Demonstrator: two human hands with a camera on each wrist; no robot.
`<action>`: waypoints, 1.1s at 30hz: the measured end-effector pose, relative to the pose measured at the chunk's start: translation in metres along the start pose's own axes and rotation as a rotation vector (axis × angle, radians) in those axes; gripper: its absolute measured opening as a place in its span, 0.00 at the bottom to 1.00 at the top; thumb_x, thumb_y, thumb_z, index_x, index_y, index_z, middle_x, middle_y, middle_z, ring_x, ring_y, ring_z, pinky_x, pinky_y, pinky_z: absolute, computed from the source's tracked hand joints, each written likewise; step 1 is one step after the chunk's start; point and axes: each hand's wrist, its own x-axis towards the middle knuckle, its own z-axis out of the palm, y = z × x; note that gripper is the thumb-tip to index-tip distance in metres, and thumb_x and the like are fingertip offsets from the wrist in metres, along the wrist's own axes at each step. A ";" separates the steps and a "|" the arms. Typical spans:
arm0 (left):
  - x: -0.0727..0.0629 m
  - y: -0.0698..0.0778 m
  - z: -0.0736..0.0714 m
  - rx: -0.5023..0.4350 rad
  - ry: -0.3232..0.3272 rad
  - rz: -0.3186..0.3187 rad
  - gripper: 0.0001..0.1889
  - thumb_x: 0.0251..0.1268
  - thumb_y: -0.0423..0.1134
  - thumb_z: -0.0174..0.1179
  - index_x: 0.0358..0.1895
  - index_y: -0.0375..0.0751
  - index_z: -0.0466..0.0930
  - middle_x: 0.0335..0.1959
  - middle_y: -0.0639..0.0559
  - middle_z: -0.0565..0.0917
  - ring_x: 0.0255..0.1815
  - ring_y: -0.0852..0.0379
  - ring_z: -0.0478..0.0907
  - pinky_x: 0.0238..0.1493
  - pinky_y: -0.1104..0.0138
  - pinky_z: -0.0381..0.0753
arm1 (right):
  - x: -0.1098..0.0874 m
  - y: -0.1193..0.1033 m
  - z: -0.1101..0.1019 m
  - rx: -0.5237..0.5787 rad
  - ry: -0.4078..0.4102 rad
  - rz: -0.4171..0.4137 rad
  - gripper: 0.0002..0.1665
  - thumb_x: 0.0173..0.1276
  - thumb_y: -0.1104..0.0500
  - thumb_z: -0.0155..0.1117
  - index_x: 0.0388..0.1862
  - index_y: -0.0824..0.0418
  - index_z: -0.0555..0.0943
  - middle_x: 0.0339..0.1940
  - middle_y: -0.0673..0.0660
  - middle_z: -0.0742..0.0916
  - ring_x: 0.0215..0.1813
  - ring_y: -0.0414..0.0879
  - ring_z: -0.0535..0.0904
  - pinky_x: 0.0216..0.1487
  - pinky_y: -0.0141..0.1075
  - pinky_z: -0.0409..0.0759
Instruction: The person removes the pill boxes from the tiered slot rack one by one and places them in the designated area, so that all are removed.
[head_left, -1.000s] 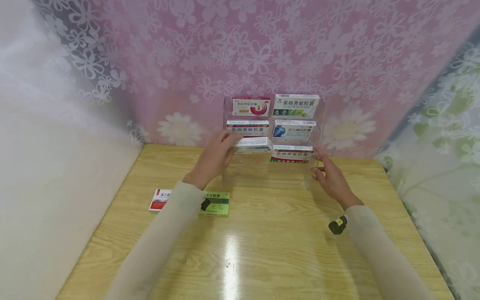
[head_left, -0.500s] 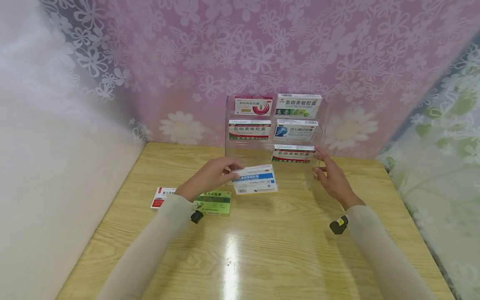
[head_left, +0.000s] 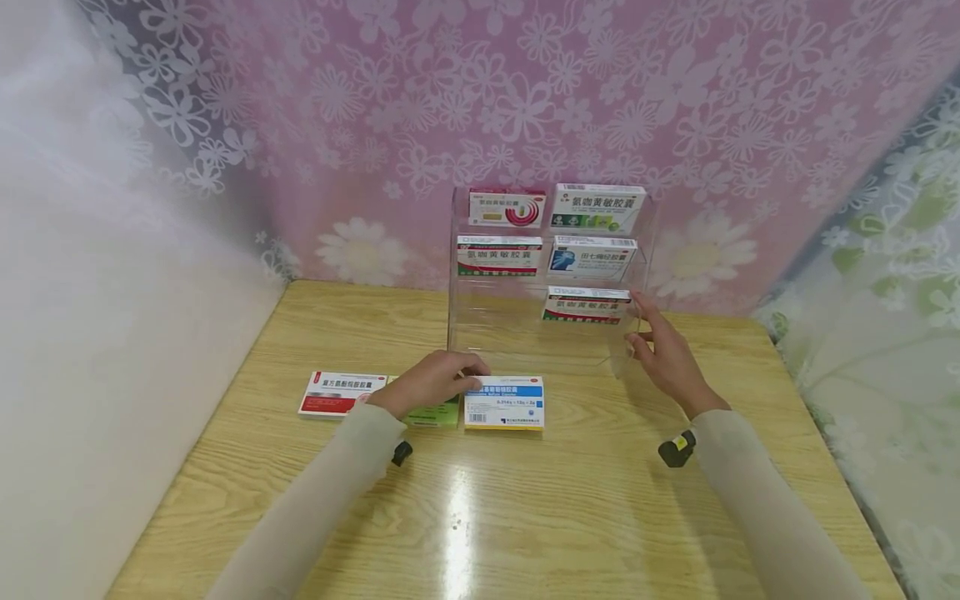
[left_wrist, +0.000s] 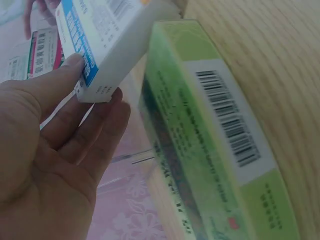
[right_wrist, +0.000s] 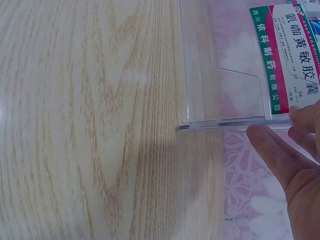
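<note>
The fingers of the left hand [head_left: 435, 383] pinch the upper left corner of a blue-and-white box [head_left: 504, 406], thumb on the printed face; those of the right hand [head_left: 667, 358] grip the side wall of the clear rack [head_left: 498, 329], beside the red-and-green box [head_left: 587, 306] in its lowest tier.

Half a second ago the blue-and-white box is tilted up in front of the rack; now it is lower and nearer the person, its face turned upward, last in a row with a green box [head_left: 435, 414] and a red-and-white box [head_left: 341, 393]. More of the red-and-white box shows past the sleeve. The right hand matches its earlier place.

The blue-and-white box's left edge runs just beside the green box's right edge, with their near edges almost level. Wood grain of the table [head_left: 585, 500] stretches broadly from the row toward the person, and rightward to the right wrist.

Only the left wrist view shows the barcode on the green box and the fingertips behind the blue-and-white box; whether that box fully touches the table cannot be told. The right wrist view alone shows the rack's bottom corner closely.
</note>
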 end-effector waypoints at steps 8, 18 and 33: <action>-0.001 -0.009 0.008 0.155 -0.026 0.016 0.28 0.80 0.47 0.67 0.78 0.47 0.77 0.76 0.51 0.81 0.78 0.51 0.77 0.81 0.53 0.75 | 0.002 0.000 0.001 -0.002 0.005 0.005 0.45 0.87 0.64 0.58 0.93 0.51 0.50 0.82 0.76 0.71 0.61 0.76 0.86 0.51 0.64 0.90; -0.007 -0.018 0.016 0.350 -0.092 0.077 0.55 0.61 0.61 0.79 0.88 0.53 0.61 0.85 0.53 0.70 0.85 0.50 0.67 0.85 0.53 0.69 | 0.002 -0.001 0.000 0.002 0.010 0.010 0.47 0.87 0.64 0.58 0.94 0.47 0.48 0.82 0.75 0.71 0.61 0.77 0.85 0.50 0.65 0.90; 0.001 -0.004 0.004 0.217 0.077 0.117 0.32 0.81 0.64 0.60 0.81 0.57 0.74 0.81 0.57 0.75 0.85 0.50 0.67 0.85 0.48 0.68 | 0.001 -0.001 0.001 0.002 0.000 0.007 0.46 0.86 0.64 0.58 0.93 0.50 0.49 0.81 0.77 0.71 0.61 0.78 0.85 0.51 0.68 0.89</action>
